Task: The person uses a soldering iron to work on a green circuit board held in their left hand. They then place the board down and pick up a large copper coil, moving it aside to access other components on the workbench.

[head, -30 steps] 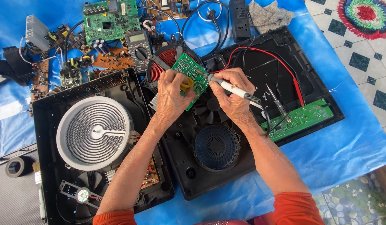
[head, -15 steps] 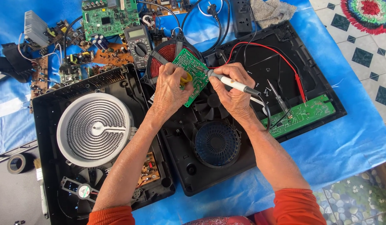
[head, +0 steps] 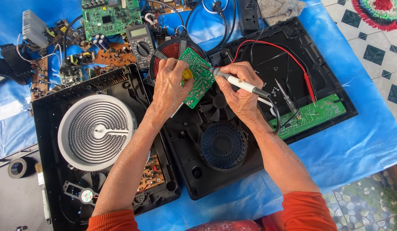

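My left hand (head: 172, 83) grips green board (head: 197, 77), right hand (head: 239, 92) grips soldering iron (head: 241, 84); multimeter (head: 140, 40) behind, tip hidden.

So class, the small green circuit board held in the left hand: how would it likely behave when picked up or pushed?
The green circuit board probably stays stiff: it holds flat while gripped at one edge by the left hand. Likely light. Its mounted parts look fragile.

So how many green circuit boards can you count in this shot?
3. One small green board is held in the left hand, one large board lies at the top edge, one long narrow board sits in the right casing. Others may be hidden.
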